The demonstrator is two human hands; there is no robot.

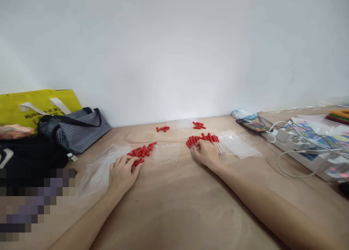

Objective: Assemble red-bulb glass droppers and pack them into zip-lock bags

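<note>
Fingers bent, my left hand (121, 172) touches the near edge of a loose pile of small red pieces (142, 151); whether it grips one is hard to tell. My right hand (206, 153) rests with curled fingers on a row of red-tipped white sticks (209, 137), and its fingertips are partly hidden. Between the hands lies a row of thin pale sticks (165, 154). Clear plastic bags lie on the left (102, 167) and on the right (239, 145). Farther back are two small groups of red pieces, left (163, 129) and right (199, 125).
A striped bag (79, 129) and a yellow bag (65, 97) stand at the left, near a small bottle (72, 157). On the right, a power strip (313, 162) with chargers and white cables lies beside colourful sheets. A pale wall bounds the table behind.
</note>
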